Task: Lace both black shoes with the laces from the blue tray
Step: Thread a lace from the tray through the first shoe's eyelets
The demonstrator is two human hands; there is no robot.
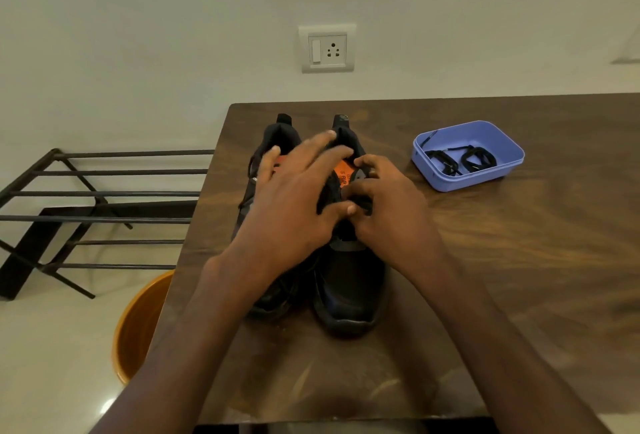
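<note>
Two black shoes stand side by side on the brown table [485, 260], toes toward me. The right shoe [353, 291] shows an orange insole label. The left shoe [273, 298] is mostly hidden under my left arm. My left hand [294, 205] lies over both shoes with fingers spread and fairly straight, its thumb touching the right shoe's tongue area. My right hand [388, 201] has its fingers curled and pinches the right shoe's upper by the eyelets. The blue tray [505, 142] sits to the right and holds two bundled black laces [460, 158].
A black metal rack [86, 212] stands left of the table. An orange bucket [138, 326] sits on the floor by the table's left edge. A wall socket [327, 48] is on the wall behind. Bare tabletop lies to the right of the shoes.
</note>
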